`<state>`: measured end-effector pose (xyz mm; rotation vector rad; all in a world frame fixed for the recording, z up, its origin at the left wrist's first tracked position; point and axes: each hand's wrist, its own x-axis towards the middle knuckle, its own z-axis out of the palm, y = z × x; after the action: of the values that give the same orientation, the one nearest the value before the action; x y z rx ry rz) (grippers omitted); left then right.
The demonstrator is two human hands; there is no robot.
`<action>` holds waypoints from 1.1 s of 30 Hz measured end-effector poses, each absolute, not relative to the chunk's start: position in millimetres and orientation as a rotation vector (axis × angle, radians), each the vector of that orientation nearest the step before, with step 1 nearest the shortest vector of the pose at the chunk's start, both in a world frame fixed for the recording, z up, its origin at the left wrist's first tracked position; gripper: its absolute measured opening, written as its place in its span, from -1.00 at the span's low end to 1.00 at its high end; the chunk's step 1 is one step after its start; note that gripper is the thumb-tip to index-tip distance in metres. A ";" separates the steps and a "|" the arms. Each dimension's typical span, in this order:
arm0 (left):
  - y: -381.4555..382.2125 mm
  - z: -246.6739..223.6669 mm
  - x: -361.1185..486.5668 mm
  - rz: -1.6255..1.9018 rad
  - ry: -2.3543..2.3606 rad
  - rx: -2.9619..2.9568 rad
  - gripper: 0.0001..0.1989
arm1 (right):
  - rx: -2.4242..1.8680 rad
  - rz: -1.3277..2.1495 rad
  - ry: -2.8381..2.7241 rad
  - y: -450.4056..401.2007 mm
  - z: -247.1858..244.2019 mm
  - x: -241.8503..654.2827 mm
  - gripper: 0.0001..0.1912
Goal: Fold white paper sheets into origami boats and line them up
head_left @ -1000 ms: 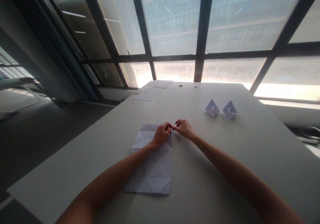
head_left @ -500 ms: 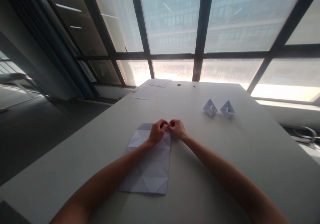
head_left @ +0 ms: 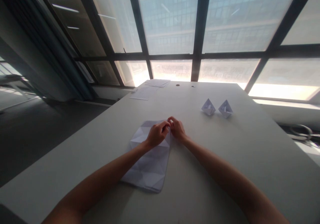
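Note:
A creased white sheet of paper [head_left: 152, 164] lies before me on the white table, its lower edge showing more than one layer. My left hand [head_left: 157, 133] reaches across its upper part, thumb and fingers pinched at the top right corner. Close against it, my right hand [head_left: 177, 128] pinches the same corner from the right side. The fingertips hide the corner itself. Farther off to the right stand two folded paper shapes, one paper boat [head_left: 208, 107] and beside it another paper boat [head_left: 225, 109].
Several flat paper sheets [head_left: 142, 93] lie at the table's far left. A round hole [head_left: 177, 85] shows near the back edge of the table [head_left: 112, 144]. Large windows [head_left: 172, 21] rise behind it, with a dark curtain [head_left: 55, 61] on the left.
The paper has turned slightly, its lower right corner shifting left and its top edge tilting. Both hands stay at the top right corner, with their fingers rearranged a little.

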<state>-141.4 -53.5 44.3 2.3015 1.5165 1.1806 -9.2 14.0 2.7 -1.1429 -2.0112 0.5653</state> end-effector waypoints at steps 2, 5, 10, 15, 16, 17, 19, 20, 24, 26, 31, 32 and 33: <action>-56.5 49.4 -136.6 1.167 1.468 2.374 -0.83 | -1.105 0.415 -2.091 8.1 5.6 -6.2 -0.78; -57.4 54.0 -130.9 1.155 1.389 2.431 -0.83 | -1.005 0.232 -2.124 1.6 7.3 -3.1 -0.80; -60.5 52.0 -130.4 1.225 1.321 2.443 -0.84 | -0.917 0.243 -2.062 -0.4 2.0 -5.4 -0.86; -72.1 46.2 -137.1 1.260 1.293 2.473 -0.85 | -0.836 0.408 -1.814 0.4 2.0 -13.0 -0.91; -74.6 45.3 -138.4 1.258 1.284 2.498 -0.85 | -0.801 0.412 -1.733 0.5 3.7 -14.0 -0.91; -77.1 44.5 -139.6 1.254 1.268 2.526 -0.84 | -0.781 0.414 -1.646 0.7 5.7 -14.7 -0.91; -81.9 43.3 -141.3 1.260 1.222 2.582 -0.83 | -0.782 0.455 -1.478 1.3 9.7 -14.6 -0.89; -84.3 42.9 -141.9 1.265 1.197 2.610 -0.83 | -0.796 0.501 -1.411 1.9 11.5 -13.8 -0.88; -93.9 42.4 -141.5 1.220 1.150 2.725 -0.83 | -0.947 0.679 -1.275 11.7 18.0 -4.7 -0.87; -97.3 41.6 -139.3 1.133 1.152 2.772 -0.82 | -1.047 0.676 -1.242 22.4 22.1 4.6 -0.87; -99.4 29.9 -132.8 1.028 1.130 2.808 -0.76 | -1.141 0.591 -1.286 50.7 33.5 55.9 -0.87; -99.7 26.9 -132.5 1.021 1.105 2.822 -0.75 | -1.154 0.549 -1.307 53.2 34.6 72.7 -0.86; -100.0 24.8 -132.7 0.999 1.084 2.836 -0.74 | -1.172 0.512 -1.332 53.7 34.8 91.4 -0.86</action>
<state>-132.7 -100.0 24.8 2.8355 1.0842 0.9991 91.4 53.7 34.8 -1.1723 -1.3317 0.5118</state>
